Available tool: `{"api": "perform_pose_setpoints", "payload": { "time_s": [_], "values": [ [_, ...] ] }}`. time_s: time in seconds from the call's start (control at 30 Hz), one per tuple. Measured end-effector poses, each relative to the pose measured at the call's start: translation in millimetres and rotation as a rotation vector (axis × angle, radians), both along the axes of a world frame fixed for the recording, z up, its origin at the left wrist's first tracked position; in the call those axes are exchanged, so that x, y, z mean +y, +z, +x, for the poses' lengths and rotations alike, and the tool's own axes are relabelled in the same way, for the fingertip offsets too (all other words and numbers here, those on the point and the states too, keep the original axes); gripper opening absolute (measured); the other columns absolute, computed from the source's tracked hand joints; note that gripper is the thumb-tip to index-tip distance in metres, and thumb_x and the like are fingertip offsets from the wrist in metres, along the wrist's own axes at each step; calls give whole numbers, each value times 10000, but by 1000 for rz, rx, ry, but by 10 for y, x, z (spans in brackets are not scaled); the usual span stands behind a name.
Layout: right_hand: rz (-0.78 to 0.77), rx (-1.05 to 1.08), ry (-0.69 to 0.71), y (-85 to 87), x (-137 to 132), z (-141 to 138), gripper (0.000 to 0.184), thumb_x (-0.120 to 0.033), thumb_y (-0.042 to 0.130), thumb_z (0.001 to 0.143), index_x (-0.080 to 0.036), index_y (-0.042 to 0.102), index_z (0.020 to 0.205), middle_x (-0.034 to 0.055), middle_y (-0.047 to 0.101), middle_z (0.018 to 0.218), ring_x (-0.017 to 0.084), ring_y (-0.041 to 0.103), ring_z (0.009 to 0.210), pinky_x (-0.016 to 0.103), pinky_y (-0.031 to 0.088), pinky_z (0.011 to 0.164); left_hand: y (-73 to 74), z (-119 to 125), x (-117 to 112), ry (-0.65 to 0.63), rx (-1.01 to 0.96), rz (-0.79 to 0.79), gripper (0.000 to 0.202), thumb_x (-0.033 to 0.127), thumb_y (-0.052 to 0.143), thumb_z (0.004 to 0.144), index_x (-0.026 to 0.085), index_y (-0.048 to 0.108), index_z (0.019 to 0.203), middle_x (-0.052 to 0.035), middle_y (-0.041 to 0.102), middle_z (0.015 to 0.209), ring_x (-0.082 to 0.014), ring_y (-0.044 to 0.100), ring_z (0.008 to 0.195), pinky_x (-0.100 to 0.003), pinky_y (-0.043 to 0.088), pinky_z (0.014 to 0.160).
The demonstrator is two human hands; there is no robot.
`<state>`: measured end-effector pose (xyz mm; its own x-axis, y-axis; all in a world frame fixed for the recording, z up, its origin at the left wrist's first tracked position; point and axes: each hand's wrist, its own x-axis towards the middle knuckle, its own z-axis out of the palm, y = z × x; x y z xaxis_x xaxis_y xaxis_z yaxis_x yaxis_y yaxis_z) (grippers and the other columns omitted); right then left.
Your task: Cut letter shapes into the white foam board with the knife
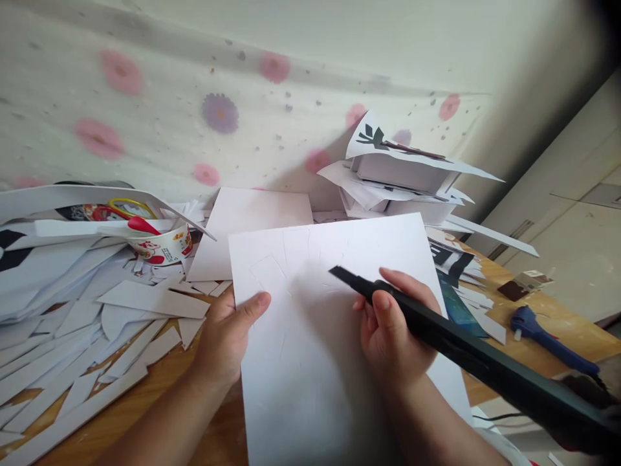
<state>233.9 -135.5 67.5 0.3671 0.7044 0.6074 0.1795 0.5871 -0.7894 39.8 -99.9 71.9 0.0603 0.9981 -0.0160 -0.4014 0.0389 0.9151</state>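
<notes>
On the wooden table, the left hand (228, 336) pinned the white board (334, 323); the right hand (392, 336) gripped the black cutter (466, 349); faint cut lines showed, no piece lifted out yet.

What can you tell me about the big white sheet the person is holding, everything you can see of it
The white sheet is large, stiff-looking, like foam board or card, and matte. Faint cut or scored lines cross its upper part, one outlining a small rectangle near the top left. It lies tilted over the wooden table, its lower edge running out of view. The left hand grips its left edge, thumb on top. The right hand rests on it, holding a long black tool whose tip points at the surface.
</notes>
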Motion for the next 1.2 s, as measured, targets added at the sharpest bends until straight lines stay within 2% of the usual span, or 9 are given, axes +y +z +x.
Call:
{"api": "perform_pose_setpoints", "payload": {
  "time_s": [0.1,0.17,0.27,0.33,0.47,0.63,0.9,1.2],
  "values": [
    [192,58,-228,134,109,-167,202,-355,627,856,-280,585,1038,21,603,805,154,595,562,326,488,540,-17,28,-38,2,-9,-12,562,388,792,644,227,653,1165,-64,724,1016,-355,659,962,-416,588,743],
    [249,36,-323,179,150,-259,164,-335,644,836,-266,602,979,31,615,823,169,633,609,313,497,519,-1,22,-47,-12,-24,-20,585,376,800,623,225,654,1168,-68,721,1032,-359,661,952,-422,587,741],
    [250,-39,-434,195,144,-338,172,-284,678,788,-247,609,940,25,642,819,188,674,668,312,536,551,54,-10,-51,-19,-49,-23,663,323,816,588,202,630,1212,-85,722,1018,-351,667,935,-412,578,753],
    [241,-69,-460,192,114,-360,211,-268,690,762,-241,595,948,7,656,782,170,668,617,296,545,545,90,-35,-54,-44,-53,-40,675,288,826,568,190,633,1208,-92,728,984,-346,671,927,-395,571,753],
    [224,-163,-489,177,75,-372,274,-321,705,729,-232,576,954,-27,642,673,122,603,480,226,484,435,128,-57,-69,-67,-51,-60,577,259,833,545,184,682,1097,-96,732,947,-341,678,903,-366,565,721],
    [214,-251,-645,154,82,-382,271,-416,681,733,-227,589,902,-19,640,674,120,593,473,218,455,412,129,-40,-84,-61,-69,-44,473,262,841,530,136,707,966,-99,726,797,-336,687,799,-354,569,650],
    [39,-197,-647,246,1,-490,272,-430,661,745,-227,578,906,-6,659,712,149,635,563,256,488,497,77,-60,-61,-72,-73,-22,427,265,848,537,135,727,926,-103,719,762,-329,688,785,-370,579,669],
    [74,-213,-646,250,15,-494,255,-403,665,756,-227,583,921,3,676,757,153,654,601,264,499,521,135,-26,-114,-63,-59,-60,512,286,837,538,144,717,1016,-115,731,897,-324,688,811,-377,579,686]
  ]
}}
